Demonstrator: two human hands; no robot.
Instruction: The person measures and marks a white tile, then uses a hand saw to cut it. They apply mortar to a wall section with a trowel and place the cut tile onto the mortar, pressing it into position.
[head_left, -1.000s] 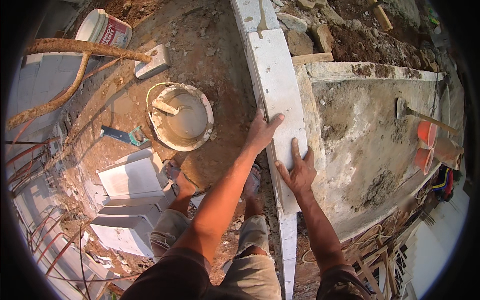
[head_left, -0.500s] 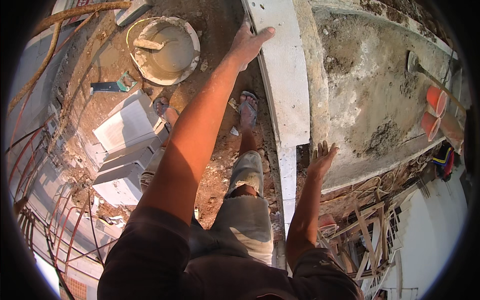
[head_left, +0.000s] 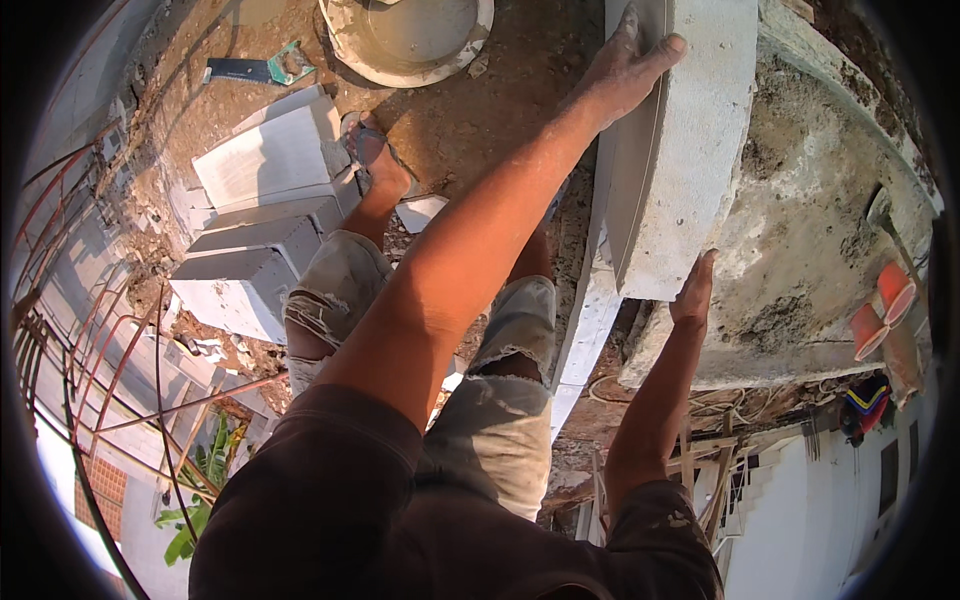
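Observation:
A long white lightweight concrete block (head_left: pixel 695 150) lies along the top of a low block wall (head_left: pixel 590 325), its left side face showing. My left hand (head_left: pixel 625 75) grips the block's far part, thumb over the top edge and fingers on the left side. At the near right corner, my right hand (head_left: pixel 692 290) is against the block with its fingers straight; the block partly hides it. The block's near end stands out over the narrower course below.
A round mortar tub (head_left: pixel 475 40) is at the back, with a handsaw (head_left: pixel 262 69) left of it. White blocks (head_left: pixel 265 160) are stacked beside my left foot. Right of the wall are a cement slab (head_left: pixel 800 220), orange pipes (head_left: pixel 893 290) and a long-handled tool (head_left: pixel 882 210). Rebar rods (head_left: pixel 110 360) stand at left.
My right hand has come in from beside the wall to the block's near right corner. The block is tilted so more of its left face shows. The view has shifted.

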